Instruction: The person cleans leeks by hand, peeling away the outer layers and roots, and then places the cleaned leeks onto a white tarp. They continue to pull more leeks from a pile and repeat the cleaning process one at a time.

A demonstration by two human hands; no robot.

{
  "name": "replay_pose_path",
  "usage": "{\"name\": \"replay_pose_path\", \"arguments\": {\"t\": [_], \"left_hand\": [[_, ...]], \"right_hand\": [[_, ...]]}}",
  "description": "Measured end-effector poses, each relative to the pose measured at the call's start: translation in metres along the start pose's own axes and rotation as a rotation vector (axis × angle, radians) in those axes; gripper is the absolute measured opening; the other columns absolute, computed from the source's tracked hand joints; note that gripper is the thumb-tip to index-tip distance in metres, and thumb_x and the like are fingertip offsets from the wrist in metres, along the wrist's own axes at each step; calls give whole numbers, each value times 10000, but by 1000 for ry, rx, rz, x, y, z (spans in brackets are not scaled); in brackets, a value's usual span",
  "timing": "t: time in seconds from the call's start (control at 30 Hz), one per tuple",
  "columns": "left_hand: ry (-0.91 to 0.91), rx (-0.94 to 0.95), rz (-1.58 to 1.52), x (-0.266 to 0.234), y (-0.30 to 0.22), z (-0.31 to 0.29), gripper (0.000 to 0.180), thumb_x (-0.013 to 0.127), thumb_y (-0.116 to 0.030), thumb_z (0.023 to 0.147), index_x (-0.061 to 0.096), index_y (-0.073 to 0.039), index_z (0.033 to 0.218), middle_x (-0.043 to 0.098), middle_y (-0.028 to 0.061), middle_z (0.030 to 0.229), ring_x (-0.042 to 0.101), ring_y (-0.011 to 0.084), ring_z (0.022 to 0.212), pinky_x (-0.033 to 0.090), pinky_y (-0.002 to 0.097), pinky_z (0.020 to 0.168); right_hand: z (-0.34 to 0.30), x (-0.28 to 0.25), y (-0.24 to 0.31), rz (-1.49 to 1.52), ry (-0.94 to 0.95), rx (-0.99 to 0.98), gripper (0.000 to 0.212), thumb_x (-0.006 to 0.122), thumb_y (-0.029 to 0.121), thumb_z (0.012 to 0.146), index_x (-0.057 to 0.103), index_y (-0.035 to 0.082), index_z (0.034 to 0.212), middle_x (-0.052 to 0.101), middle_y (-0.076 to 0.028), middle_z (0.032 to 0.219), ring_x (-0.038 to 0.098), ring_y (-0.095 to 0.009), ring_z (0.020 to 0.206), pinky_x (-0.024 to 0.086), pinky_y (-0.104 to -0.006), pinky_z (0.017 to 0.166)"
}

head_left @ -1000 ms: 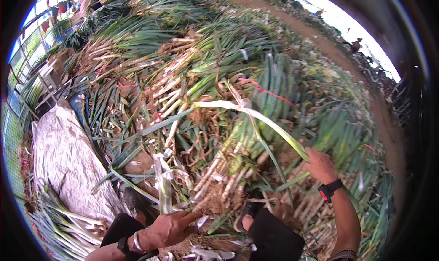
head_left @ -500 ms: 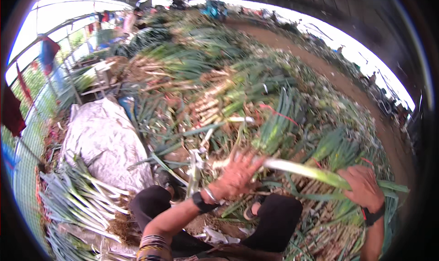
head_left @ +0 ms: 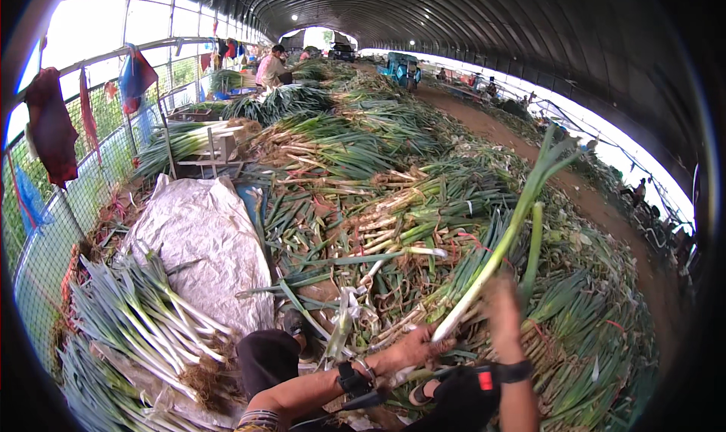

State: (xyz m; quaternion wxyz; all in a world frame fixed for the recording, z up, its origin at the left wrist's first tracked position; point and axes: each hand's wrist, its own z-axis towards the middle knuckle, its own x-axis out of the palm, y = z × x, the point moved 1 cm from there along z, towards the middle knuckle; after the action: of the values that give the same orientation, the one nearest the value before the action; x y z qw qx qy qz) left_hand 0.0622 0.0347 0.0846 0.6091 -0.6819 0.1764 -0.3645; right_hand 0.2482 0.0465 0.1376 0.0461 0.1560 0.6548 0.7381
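Two grips show, the left grip (head_left: 417,347) and the right grip (head_left: 505,317), with one dark wristband at each wrist, left wristband (head_left: 352,379) and right wristband (head_left: 514,372). One long leek (head_left: 488,275) rises from the left grip; one shorter green stalk (head_left: 534,252) stands near the right grip. The leeks lying in the near-left bundle (head_left: 147,322) number more than ten, overlapping too much for an exact count. There are one white sheet (head_left: 204,228), one blue vehicle (head_left: 401,70), at least one co-worker (head_left: 271,68), two trouser legs (head_left: 266,360), and at least two red ties (head_left: 474,241). Four larger hanging pieces (head_left: 51,129) line the left fence (head_left: 113,176).
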Motion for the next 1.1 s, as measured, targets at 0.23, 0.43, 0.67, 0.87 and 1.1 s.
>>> {"name": "replay_pose_path", "arguments": {"t": [0.23, 0.43, 0.67, 0.87, 1.1], "left_hand": [[-16, -45, 14, -24, 11, -24, 486, 540, -261, 883, 365, -49, 1284, 527, -17, 829, 448, 28, 659, 396, 192, 574], [-89, -139, 209, -50, 24, -82, 498, 384, -367, 926, 341, -33, 1293, 510, 92, 1073, 575, 166, 839, 460, 255, 745], [-262, -134, -118, -43, 43, -107, 302, 370, -299, 947, 562, -67, 954, 491, -12, 672, 436, 84, 565, 353, 239, 485], [-416, -272, 76, -101, 100, -198, 575, 385, -437, 908, 391, 15, 1263, 560, 162, 1094, 552, 212, 974, 438, 282, 843], [-308, -37, 1340, -105, 21, -168, 529, 587, -368, 815, 470, -4, 1181, 603, 80, 915, 567, 164, 753, 449, 286, 553]], "right_hand": [[15, 85, -48, 647, 385, 208, 301, 454, 279, 917, 453, 112, 1168, 416, 38, 625, 347, -50, 442, 290, -205, 405], [47, 71, -58, 825, 356, 279, 250, 401, 246, 939, 478, 97, 1125, 354, 49, 615, 335, -53, 445, 292, -212, 400], [64, 47, -74, 581, 49, 326, 126, 505, 249, 893, 497, 124, 876, 321, 65, 563, 307, -45, 414, 264, -202, 376], [114, -72, -57, 463, -238, 6, 200, 542, 263, 859, 428, 166, 726, 289, 86, 556, 280, -33, 439, 252, -198, 394], [78, -73, -15, 705, -354, -191, 372, 464, 321, 913, 313, 164, 612, 231, 52, 532, 245, -63, 438, 264, -217, 422]]}}
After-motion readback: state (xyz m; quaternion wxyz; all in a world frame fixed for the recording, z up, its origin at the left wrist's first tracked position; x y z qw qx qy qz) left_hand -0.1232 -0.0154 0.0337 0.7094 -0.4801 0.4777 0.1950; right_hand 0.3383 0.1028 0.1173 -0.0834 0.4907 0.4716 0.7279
